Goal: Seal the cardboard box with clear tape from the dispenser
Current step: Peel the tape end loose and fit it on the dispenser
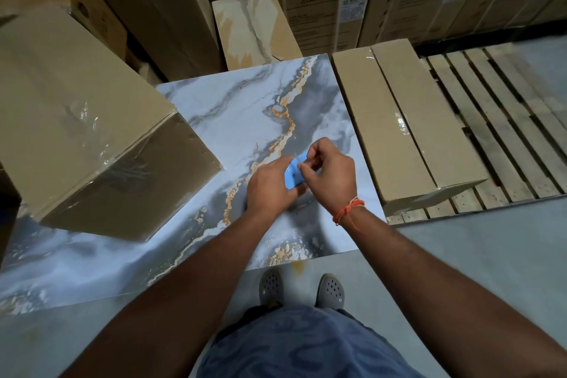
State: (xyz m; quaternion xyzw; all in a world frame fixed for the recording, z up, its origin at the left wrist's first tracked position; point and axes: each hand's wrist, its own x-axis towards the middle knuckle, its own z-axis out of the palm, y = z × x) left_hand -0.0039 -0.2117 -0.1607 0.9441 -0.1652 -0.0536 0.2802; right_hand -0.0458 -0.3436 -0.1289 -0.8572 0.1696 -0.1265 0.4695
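Note:
A small blue tape dispenser [293,173] is held between both hands above a marble-patterned sheet [233,120]. My left hand [270,187] grips its lower body. My right hand [329,175] pinches at its upper end with thumb and fingers, where the tape end would be; the clear tape itself is hard to make out. A large cardboard box [79,120] sits to the left, with shiny clear tape over its near corner. A long flat cardboard box [408,129] lies to the right, glossy tape along its seam.
Tall printed appliance cartons [319,0] stand along the back. A narrow stained carton [254,27] rises behind the sheet. A wooden pallet [503,120] lies under and beyond the right box. My feet in grey clogs [302,288] stand on grey floor at the sheet's near edge.

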